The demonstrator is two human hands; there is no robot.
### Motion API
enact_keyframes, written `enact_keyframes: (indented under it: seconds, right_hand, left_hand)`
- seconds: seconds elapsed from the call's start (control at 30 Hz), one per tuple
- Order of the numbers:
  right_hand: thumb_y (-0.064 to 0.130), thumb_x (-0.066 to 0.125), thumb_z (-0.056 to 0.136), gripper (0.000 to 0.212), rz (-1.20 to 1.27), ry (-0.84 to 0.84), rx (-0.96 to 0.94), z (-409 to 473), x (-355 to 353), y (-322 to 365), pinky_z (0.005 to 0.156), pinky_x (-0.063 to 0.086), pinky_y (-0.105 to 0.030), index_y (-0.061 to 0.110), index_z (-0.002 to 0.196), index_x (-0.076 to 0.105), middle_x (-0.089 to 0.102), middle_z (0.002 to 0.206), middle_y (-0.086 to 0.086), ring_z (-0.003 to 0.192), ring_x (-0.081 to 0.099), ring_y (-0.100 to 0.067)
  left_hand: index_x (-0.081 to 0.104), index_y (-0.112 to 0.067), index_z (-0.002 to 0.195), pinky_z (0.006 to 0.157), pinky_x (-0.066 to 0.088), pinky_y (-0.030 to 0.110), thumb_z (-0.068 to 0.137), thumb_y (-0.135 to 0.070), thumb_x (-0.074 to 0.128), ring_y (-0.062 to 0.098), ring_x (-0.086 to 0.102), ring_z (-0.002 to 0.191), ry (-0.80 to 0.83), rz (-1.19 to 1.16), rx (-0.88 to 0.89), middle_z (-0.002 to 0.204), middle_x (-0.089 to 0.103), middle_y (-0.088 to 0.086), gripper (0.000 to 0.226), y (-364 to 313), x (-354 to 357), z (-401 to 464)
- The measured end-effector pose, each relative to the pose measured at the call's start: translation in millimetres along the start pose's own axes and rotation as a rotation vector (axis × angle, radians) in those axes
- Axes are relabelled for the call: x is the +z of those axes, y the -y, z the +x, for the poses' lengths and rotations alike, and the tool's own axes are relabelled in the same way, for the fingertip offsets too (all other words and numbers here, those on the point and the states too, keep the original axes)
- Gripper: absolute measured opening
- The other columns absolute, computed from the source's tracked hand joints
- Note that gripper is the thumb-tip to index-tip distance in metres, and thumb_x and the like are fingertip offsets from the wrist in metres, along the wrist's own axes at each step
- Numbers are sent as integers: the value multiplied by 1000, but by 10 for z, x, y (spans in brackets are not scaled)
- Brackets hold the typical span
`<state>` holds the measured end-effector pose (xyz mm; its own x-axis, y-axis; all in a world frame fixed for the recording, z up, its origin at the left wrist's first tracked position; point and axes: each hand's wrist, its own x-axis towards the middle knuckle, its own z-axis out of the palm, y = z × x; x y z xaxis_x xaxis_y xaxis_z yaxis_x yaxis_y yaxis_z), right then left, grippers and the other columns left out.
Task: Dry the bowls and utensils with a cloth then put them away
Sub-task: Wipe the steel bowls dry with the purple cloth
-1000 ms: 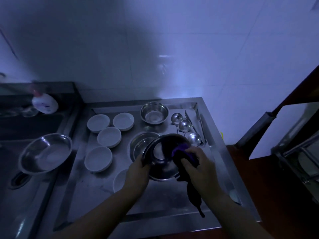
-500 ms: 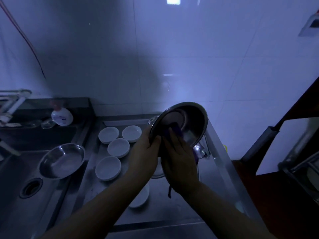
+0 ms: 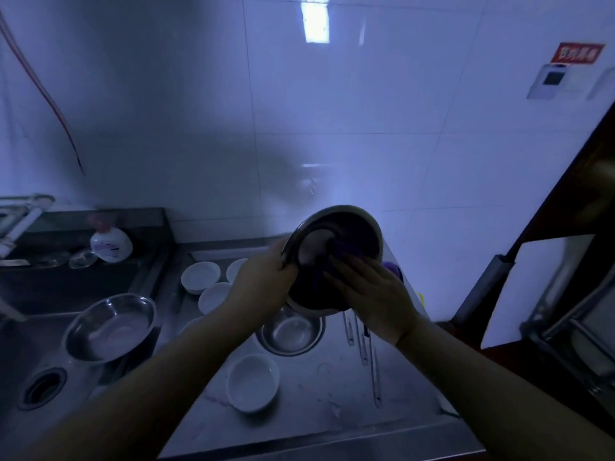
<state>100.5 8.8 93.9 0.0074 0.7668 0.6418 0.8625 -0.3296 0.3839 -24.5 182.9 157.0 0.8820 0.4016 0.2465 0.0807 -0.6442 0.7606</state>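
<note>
Steel bowl (image 3: 336,241) pinched at the rim by your left hand (image 3: 263,281), right hand (image 3: 372,294) pressing the purple cloth (image 3: 346,252) inside; lose that grip and it could drop onto dishes on the tabletop (image 3: 316,387).

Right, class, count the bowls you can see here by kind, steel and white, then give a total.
Steel bowls: 3
White bowls: 5, one mostly hidden behind an arm
Total: 8
</note>
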Motion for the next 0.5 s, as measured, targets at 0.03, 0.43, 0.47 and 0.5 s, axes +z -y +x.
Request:
enact_keyframes:
  seconds: [0.03, 0.43, 0.47, 0.5]
  right_hand:
    - [9, 61, 83, 32, -6, -17, 31, 29, -11, 15, 89, 52, -41, 13, 113, 70, 65, 122, -10, 107, 64, -30]
    - [15, 78, 78, 39, 137, -170, 300, 265, -37, 568, 79, 57, -35, 10, 116, 67, 67, 116, -11, 102, 67, -23]
    - [14, 74, 81, 35, 124, -172, 200, 231, -63, 488, 76, 57, -34, 12, 115, 68, 68, 116, -9, 100, 67, -22]
    - [13, 67, 86, 28, 111, -161, 82, 197, -105, 390, 73, 56, -33, 14, 115, 69, 68, 116, -8, 99, 67, -22]
  left_hand:
    - [58, -34, 98, 61, 41, 18, 83, -19, 47, 4, 58, 74, -25, -33, -25, 73, 59, -20, 24, -25, 9, 1]
    - [62, -32, 96, 68, 48, 29, 89, -24, 48, 9, 62, 78, -156, -228, -112, 82, 67, -9, 18, -184, 55, -29]
    - [63, -30, 88, 69, 48, 30, 83, -24, 49, 11, 62, 78, -123, -226, -109, 80, 67, -8, 16, -169, -21, -29]
    - [62, -30, 80, 69, 47, 30, 74, -26, 49, 12, 61, 76, -77, -203, -115, 77, 66, -8, 15, -157, -116, -24]
